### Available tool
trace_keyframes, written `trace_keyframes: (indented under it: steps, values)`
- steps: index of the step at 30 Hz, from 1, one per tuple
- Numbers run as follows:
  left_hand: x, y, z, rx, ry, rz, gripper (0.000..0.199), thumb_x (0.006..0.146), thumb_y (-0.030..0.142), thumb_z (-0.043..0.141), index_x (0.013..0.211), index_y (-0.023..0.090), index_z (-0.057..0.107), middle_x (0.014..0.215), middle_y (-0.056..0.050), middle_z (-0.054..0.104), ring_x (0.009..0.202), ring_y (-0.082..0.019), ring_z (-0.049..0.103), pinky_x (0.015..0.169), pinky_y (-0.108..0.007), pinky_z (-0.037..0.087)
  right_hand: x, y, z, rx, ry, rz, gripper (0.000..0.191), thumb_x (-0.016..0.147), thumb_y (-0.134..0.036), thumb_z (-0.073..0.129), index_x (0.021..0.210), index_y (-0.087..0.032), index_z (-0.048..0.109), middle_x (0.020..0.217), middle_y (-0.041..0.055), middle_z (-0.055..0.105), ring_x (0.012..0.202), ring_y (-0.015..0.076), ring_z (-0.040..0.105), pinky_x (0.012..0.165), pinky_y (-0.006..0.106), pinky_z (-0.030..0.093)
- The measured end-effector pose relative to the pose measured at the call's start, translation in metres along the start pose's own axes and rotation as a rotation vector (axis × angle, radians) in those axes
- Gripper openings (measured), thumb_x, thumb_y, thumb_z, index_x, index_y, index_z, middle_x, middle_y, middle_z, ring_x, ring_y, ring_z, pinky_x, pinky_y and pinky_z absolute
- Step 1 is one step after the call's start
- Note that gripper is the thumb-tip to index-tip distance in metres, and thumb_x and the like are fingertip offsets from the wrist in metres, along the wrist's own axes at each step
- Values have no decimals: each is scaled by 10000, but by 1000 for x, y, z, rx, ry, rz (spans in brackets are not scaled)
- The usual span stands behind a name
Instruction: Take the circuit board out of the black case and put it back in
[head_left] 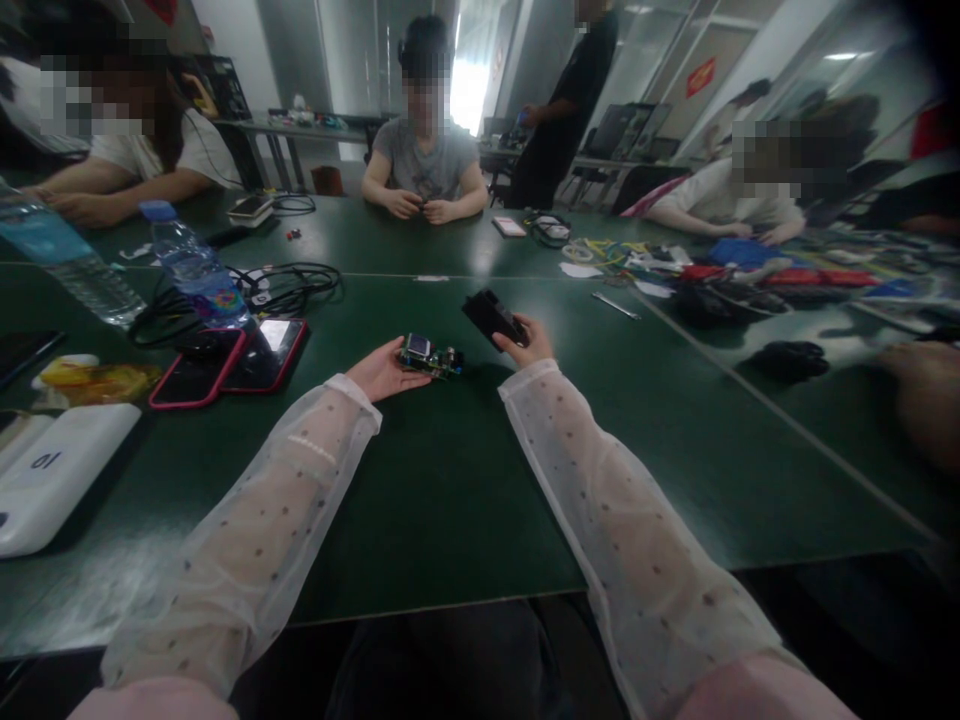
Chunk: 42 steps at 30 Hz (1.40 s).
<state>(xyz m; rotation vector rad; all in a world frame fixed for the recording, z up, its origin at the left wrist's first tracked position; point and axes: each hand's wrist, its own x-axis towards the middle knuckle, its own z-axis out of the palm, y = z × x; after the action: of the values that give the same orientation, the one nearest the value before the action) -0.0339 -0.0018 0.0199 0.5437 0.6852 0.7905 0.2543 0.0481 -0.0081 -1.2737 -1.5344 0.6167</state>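
Observation:
A small circuit board (pixel 435 358) with a square screen and several parts on it is in my left hand (pixel 385 368). The thumb lies along its upper edge and the fingers reach under it, just above the table. To the right, my right hand (pixel 529 343) grips a black plastic case (pixel 493 318) by its near end, tilted and raised a little. Board and case are apart, with a narrow gap between them. The inside of the case cannot be made out clearly.
On the green table (pixel 420 500), two red-edged phones (pixel 199 370), a water bottle (pixel 196 262), black cables (pixel 300 288) and a white power bank (pixel 64 480) lie left. A wrench (pixel 616 306) and a heap of wires (pixel 622 255) lie right. People (pixel 425 165) sit around the table.

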Motion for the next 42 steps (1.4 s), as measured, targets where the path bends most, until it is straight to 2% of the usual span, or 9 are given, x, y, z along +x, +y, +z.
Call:
trace_keyframes:
  steps: [5, 9, 14, 19, 23, 30, 34, 37, 42]
  values:
    - [1, -1, -1, 1, 10, 4, 545, 975, 448, 346, 1384, 89, 368, 1137, -195, 638, 1017, -273, 659, 1015, -445, 424, -15, -37, 22, 138, -186, -149, 822, 594, -651, 739, 1233, -199, 485, 1218, 141, 602, 1140, 295, 597, 1006, 461, 470]
    - [4, -1, -6, 5, -17, 11, 563, 969, 453, 355, 1392, 84, 346, 1038, -175, 667, 980, -282, 673, 1022, -449, 413, -27, -52, 34, 149, -281, -195, 781, 615, -611, 755, 1241, -217, 507, 1232, 123, 595, 1144, 295, 593, 980, 461, 487]
    - [4, -1, -5, -1, -30, 6, 575, 972, 466, 330, 1428, 118, 296, 1013, -156, 679, 944, -276, 685, 1018, -453, 409, -33, -47, 42, 102, -337, -207, 745, 641, -586, 743, 1254, -235, 505, 1243, 112, 590, 1136, 288, 593, 958, 465, 491]
    - [2, 0, -2, -13, 1, 8, 625, 964, 549, 287, 1421, 127, 342, 1096, -172, 669, 1022, -286, 660, 993, -453, 434, -38, -35, 51, -53, -433, -228, 655, 660, -452, 750, 1237, -263, 506, 1200, 77, 615, 1092, 279, 619, 974, 474, 472]
    - [2, 1, -4, -11, 5, 0, 643, 961, 549, 314, 1432, 113, 346, 1173, -190, 645, 1103, -283, 624, 999, -441, 435, -40, -35, 56, -107, -436, -245, 635, 678, -411, 734, 1249, -279, 487, 1241, 66, 600, 1109, 283, 612, 978, 464, 467]
    - [2, 0, -6, -5, -11, 9, 631, 933, 537, 443, 1403, 117, 404, 1206, -187, 630, 1122, -284, 615, 995, -424, 462, -40, -35, 55, -115, -443, -245, 647, 684, -408, 733, 1261, -274, 474, 1246, 72, 596, 1114, 294, 610, 966, 467, 470]
    - [-1, -1, -3, -3, -5, 49, 567, 915, 360, 570, 1401, 122, 402, 1212, -194, 625, 1113, -265, 623, 993, -405, 477, -41, -36, 55, -118, -435, -257, 642, 681, -391, 734, 1257, -279, 474, 1250, 65, 595, 1130, 289, 604, 983, 466, 461]
    - [-1, -2, -3, 2, -11, 80, 547, 887, 220, 601, 1390, 119, 409, 1186, -192, 636, 1097, -261, 631, 996, -420, 479, -41, -36, 56, -97, -429, -269, 642, 676, -396, 735, 1251, -276, 475, 1245, 65, 598, 1153, 289, 593, 1000, 467, 453]
    - [0, -3, -4, 17, 4, 93, 507, 866, 155, 595, 1351, 110, 452, 1138, -180, 657, 1087, -260, 631, 999, -426, 479, -42, -35, 56, -66, -426, -273, 636, 676, -390, 735, 1247, -291, 473, 1229, 59, 599, 1160, 285, 588, 1009, 469, 448]
